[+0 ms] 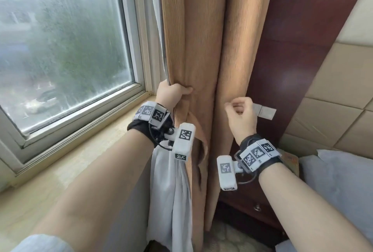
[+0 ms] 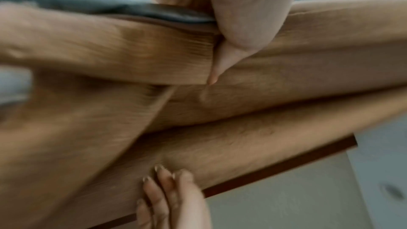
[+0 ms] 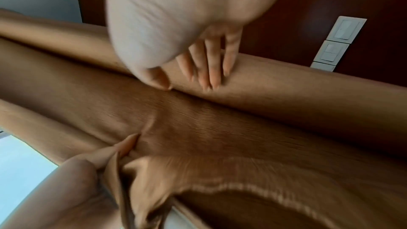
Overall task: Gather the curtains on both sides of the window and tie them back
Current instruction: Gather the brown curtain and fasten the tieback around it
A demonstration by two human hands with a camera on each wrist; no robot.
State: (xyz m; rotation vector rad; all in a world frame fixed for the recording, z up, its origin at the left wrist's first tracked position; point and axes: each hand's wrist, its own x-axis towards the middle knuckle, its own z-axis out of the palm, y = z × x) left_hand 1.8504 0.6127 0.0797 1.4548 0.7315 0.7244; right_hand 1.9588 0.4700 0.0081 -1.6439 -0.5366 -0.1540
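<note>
The left hand is curled tight round the window-side edge of a tan, ribbed, heavy-looking fabric curtain, bunching its folds just above the pale stone window sill. The right hand reaches to the curtain's far fold; in the right wrist view its fingers lie nearly straight along the cloth, touching it without gripping.

The curtain hangs at the right side of the window, between the white window frame and a dark red-brown wooden wall panel. Behind it, nearer the glass, a thin white sheer curtain drapes under the left wrist.

The tan cloth looks thick, soft and matte, likely not slippery, and probably weighty enough to need a whole-hand grip. The best hold seems to be mid-height, both hands circling the full bundle of pleats. The sheer looks light and may slip loose.

White wall switches sit on the panel beside the curtain. No tie-back is visible.
</note>
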